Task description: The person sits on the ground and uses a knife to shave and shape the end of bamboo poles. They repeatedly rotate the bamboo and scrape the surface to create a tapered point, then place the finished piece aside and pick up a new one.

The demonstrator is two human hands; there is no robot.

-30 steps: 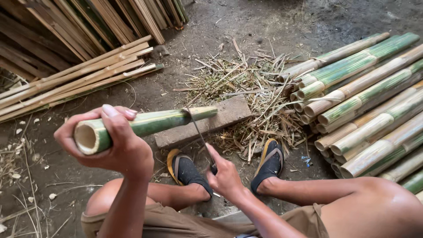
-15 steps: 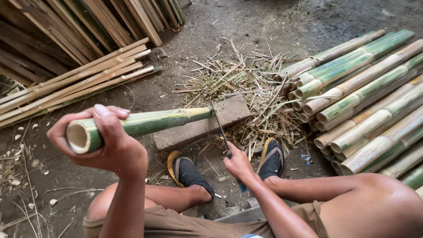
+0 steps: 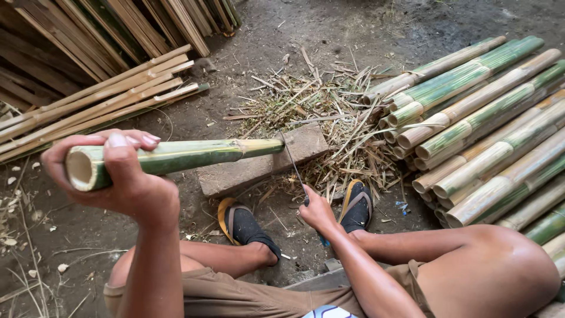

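Bamboo, one green pole [image 3: 176,156], lay level in front of the seated person, its hollow cut end near the camera and its far end resting on a flat stone block [image 3: 259,162] on the dirt floor [image 3: 365,23]. Biggest of all around it was the stack of cut bamboo poles [image 3: 482,123] on the right, green and tan, their ends facing the block. On the left lay a pile of pale split strips [image 3: 100,97], with darker slats leaning behind them. Between the two heaps a litter of shavings and splinters [image 3: 329,112] spread over the ground behind the block.

The left hand [image 3: 126,182] held the pole close to its hollow end, fingers [image 3: 120,141] wrapped over the top and clamped on it. The right hand [image 3: 315,209] sat lower, near the feet, its fingers closed round the handle of a thin dark blade [image 3: 291,159]. The blade rose from that hand and met the pole's far end just over the block. Below, two feet in dark sandals with yellow edges [image 3: 244,227] rested on the dirt, one either side of the right hand.
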